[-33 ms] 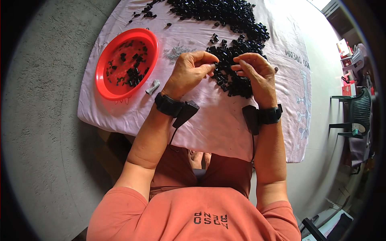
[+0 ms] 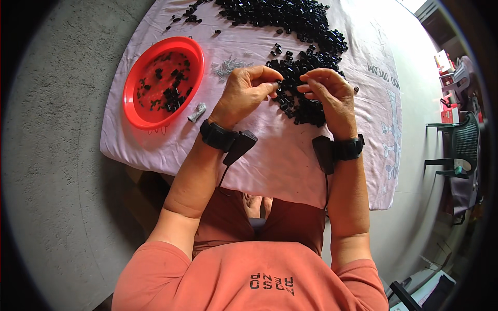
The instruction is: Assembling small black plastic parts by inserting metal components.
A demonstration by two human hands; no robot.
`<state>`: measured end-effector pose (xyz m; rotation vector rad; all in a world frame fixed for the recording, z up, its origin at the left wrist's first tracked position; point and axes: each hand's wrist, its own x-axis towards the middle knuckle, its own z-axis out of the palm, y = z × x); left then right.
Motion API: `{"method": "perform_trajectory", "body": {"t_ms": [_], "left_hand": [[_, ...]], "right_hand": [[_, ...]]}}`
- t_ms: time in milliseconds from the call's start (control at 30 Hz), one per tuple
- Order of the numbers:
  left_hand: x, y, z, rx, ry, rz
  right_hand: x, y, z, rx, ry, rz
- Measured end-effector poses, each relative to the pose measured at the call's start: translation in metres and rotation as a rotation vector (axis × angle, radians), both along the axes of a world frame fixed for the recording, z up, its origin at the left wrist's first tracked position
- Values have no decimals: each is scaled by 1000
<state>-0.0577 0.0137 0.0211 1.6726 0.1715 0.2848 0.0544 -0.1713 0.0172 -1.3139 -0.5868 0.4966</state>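
Note:
Both my hands are raised over the near part of a heap of small black plastic pieces, fingertips facing each other a short gap apart. My left hand is closed in a pinch, thumb against forefinger. A dark speck shows at its tips, but against the black heap I cannot make out what is held. My right hand is also pinched, its thumb close to the forefinger; whatever lies between is too small to name. Left of my left hand lies a small pile of thin, clear or silvery slivers.
A red round basin holding scattered black pieces stands on the table's left. Beside it lies a small twisted silvery-grey bundle. A larger black heap spreads across the far side of the pink tablecloth. A green chair stands off to the right.

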Motion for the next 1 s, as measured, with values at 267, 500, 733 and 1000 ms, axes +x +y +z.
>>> {"method": "perform_trajectory", "body": {"t_ms": [267,500,733,1000], "left_hand": [[7,-15,-6,-28,-112,-11],[9,-25,-5,-172,-117,35],[9,-14,0,-70,-118,96],[-3,0,2,478,-78,-53]], "right_hand": [[-3,2,-2,-75,-49,107],[-6,2,3,-26,-49,122],[1,1,-3,-44,-45,44],[4,-1,-6,76,0,-51]]}}
